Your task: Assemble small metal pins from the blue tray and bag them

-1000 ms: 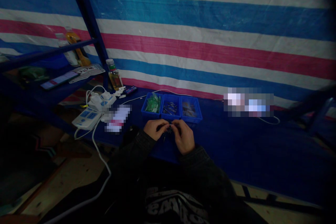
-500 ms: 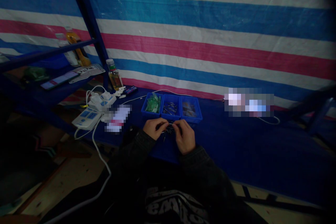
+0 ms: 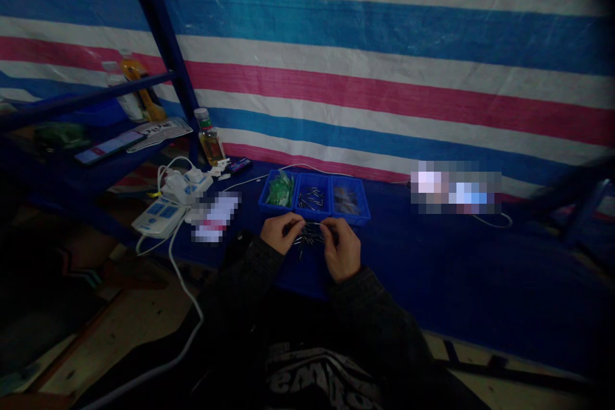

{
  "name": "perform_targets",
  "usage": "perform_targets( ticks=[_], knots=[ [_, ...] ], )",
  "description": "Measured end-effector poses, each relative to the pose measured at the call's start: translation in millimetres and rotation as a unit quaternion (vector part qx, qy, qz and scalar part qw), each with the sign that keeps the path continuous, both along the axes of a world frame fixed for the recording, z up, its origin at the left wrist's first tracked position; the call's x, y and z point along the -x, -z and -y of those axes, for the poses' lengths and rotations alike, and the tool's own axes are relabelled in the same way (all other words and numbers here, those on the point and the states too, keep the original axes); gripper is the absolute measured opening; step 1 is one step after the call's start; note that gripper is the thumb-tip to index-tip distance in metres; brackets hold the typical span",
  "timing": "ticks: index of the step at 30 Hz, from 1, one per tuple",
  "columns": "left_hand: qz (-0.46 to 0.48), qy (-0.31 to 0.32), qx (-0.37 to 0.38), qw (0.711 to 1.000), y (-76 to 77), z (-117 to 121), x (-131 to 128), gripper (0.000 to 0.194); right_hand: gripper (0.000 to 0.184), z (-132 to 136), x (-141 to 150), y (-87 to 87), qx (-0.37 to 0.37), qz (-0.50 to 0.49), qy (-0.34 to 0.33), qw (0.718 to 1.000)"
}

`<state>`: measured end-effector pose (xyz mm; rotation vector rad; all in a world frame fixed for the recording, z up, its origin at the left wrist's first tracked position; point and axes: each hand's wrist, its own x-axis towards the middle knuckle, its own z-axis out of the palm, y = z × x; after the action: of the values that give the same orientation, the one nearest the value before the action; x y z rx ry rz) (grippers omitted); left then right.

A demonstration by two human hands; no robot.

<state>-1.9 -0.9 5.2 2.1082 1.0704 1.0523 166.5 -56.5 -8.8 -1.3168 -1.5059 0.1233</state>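
Note:
My left hand (image 3: pixel 280 232) and my right hand (image 3: pixel 343 248) face each other above the table. Fingers and thumb of each are closed in a pinch on opposite ends of a thin, light-coloured stick-like piece (image 3: pixel 312 224), too small to name more exactly. Below it, between the hands, lies a loose pile of slender dark and shiny pieces (image 3: pixel 308 240). Just beyond my hands stand three joined blue bins: the left bin (image 3: pixel 264 205) has green plastic packets (image 3: pixel 280 189), the middle bin (image 3: pixel 312 213) slim metallic pieces (image 3: pixel 311 198), the right bin (image 3: pixel 368 208) brownish packets (image 3: pixel 346 200).
On the left are white power strips (image 3: pixel 160 218) with cables, a pixelated phone (image 3: pixel 216 218) and a drink bottle (image 3: pixel 209 138). A blue metal frame (image 3: pixel 163 32) rises behind them. Farther right, blurred bright screens (image 3: pixel 451 189) stand against the striped sheet (image 3: pixel 384 90).
My hands have drawn a little apart, the right one shifting right and the left slightly left. More of the thin piece and the pile now shows between them.

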Motion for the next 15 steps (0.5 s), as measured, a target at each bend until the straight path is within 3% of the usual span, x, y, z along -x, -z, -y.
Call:
perform_targets(
  ticks=[15],
  knots=[
    [-0.001, 0.034, 0.004, 0.999, -1.9, 2.4, -1.2, 0.02, 0.008, 2.3, 1.4, -4.6, -0.009, -0.008, -0.014, 1.0]
  ],
)
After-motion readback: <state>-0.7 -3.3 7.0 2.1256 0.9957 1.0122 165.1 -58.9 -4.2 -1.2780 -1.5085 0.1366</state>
